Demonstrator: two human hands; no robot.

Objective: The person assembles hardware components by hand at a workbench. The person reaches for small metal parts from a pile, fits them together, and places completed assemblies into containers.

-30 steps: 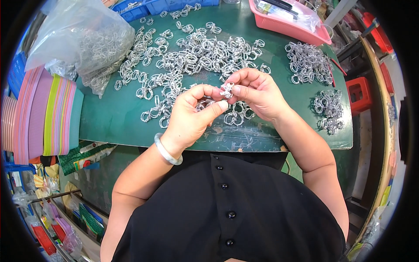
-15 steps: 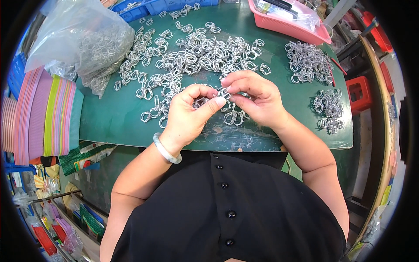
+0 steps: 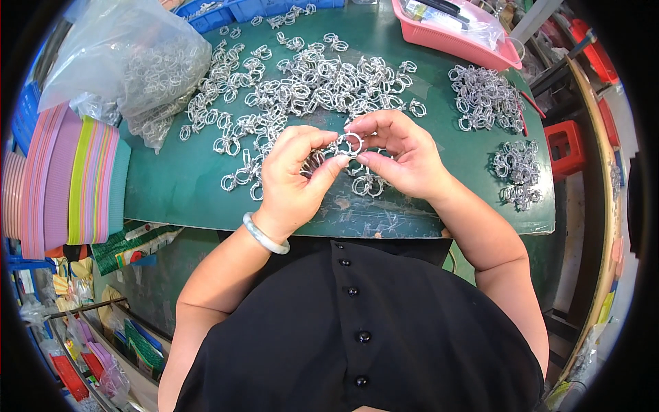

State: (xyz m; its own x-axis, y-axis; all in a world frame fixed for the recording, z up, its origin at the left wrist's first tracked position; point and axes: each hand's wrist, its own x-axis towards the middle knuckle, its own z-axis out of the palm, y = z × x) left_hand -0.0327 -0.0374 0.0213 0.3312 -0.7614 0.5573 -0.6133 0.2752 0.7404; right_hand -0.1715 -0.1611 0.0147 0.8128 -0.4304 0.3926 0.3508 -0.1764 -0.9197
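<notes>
Between my two hands, over the near part of the green table, is a small silver wire hose clamp [image 3: 353,143], its round loop facing up. My left hand [image 3: 296,163] pinches its left side between thumb and fingers. Thumb and fingertips of my right hand [image 3: 405,152] close on its right side. Just beyond the hands spreads a big loose heap of similar wire clamps [image 3: 309,82]. A few clamps [image 3: 368,182] lie right below my fingers, partly hidden by them.
Two smaller clamp piles sit at the right, one farther [image 3: 484,97] and one nearer [image 3: 516,172]. A clear plastic bag [image 3: 161,75] of clamps stands at left beside stacked coloured baskets [image 3: 72,182]. A pink basket [image 3: 453,41] and blue trays [image 3: 254,9] line the far edge.
The clamp has turned in my fingers, so its round loop now shows. My left hand has shifted slightly, and the right fingers have spread a little around the loop.
</notes>
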